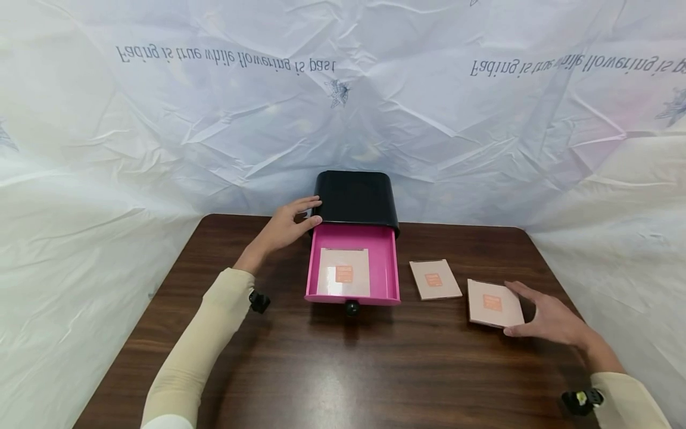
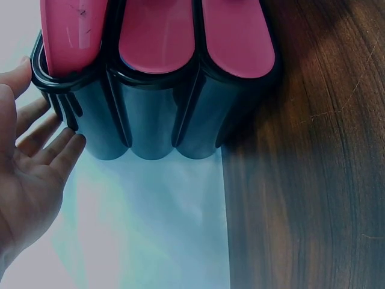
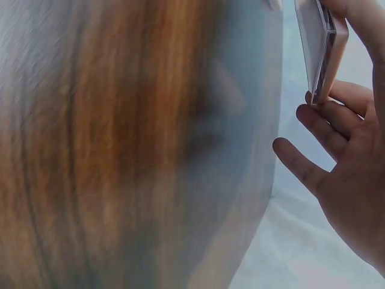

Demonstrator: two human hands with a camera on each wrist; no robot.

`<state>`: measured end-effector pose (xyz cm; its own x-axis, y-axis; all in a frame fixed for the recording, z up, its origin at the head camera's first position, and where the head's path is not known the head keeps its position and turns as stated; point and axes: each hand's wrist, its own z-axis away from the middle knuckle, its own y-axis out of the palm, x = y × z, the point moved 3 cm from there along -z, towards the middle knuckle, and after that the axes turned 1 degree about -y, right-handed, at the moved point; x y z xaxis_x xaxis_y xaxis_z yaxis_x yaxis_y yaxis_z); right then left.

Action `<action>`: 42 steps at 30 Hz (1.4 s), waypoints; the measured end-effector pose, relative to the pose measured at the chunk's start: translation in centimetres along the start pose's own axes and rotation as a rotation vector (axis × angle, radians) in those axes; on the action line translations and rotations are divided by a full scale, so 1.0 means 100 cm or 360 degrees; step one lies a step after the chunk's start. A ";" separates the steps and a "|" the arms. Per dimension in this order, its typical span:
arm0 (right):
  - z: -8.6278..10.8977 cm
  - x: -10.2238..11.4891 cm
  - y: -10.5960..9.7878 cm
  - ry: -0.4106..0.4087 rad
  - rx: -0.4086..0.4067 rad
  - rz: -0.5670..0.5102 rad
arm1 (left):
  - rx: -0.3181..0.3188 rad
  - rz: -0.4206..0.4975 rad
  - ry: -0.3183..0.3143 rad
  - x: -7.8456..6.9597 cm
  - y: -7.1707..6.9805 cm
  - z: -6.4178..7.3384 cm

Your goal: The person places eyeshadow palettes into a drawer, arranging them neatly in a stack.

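A black cabinet (image 1: 354,196) with three pink drawers stands at the back of the table, its top drawer (image 1: 384,262) pulled out. Inside that drawer lies a flat square pale-pink case (image 1: 329,280) with an orange label. My left hand (image 1: 284,226) touches the cabinet's left side near the top, fingers extended; the left wrist view has this hand (image 2: 36,174) beside the black shell. At the right of the table, my right hand (image 1: 554,316) grips another pale-pink case (image 1: 479,307) by its right edge, between thumb and fingers. The right wrist view catches this case (image 3: 328,57) edge-on.
Between the drawer and the held case, a similar pale-pink case (image 1: 445,286) lies flat on the dark wooden table (image 1: 343,369). A black knob (image 1: 351,308) sticks out from the drawer front. Behind the table hangs a wrinkled white printed sheet (image 1: 257,131).
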<state>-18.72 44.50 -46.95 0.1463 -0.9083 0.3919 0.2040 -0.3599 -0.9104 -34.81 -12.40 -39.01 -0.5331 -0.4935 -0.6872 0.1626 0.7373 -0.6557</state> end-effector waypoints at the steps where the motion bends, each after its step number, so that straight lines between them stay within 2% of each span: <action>1: 0.000 0.002 -0.001 0.0005 -0.0010 -0.0002 | 0.0001 0.0004 -0.0001 0.000 0.000 0.000; 6: -0.001 0.016 -0.009 0.0011 -0.0072 0.0010 | 0.0003 0.0033 0.0000 -0.003 0.000 0.001; 11: -0.003 0.034 -0.018 -0.0048 -0.0176 0.0025 | -0.0002 0.0039 -0.0013 -0.004 0.000 0.002; 22: -0.006 0.078 -0.035 -0.0185 -0.0493 -0.0055 | 0.0003 0.0011 -0.0004 -0.002 -0.001 0.002; 31: -0.019 0.124 -0.043 -0.0312 -0.0524 -0.0093 | -0.0002 -0.0002 -0.0003 -0.001 -0.001 0.002; 42: -0.046 0.188 -0.048 -0.0483 -0.0538 -0.0084 | -0.0019 0.0018 0.0007 0.003 0.002 0.001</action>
<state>-21.41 28.14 -35.80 0.4316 -0.8014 0.4141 -0.1014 -0.4993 -0.8605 -34.90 -12.44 -39.37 -0.5348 -0.4830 -0.6934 0.1588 0.7485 -0.6439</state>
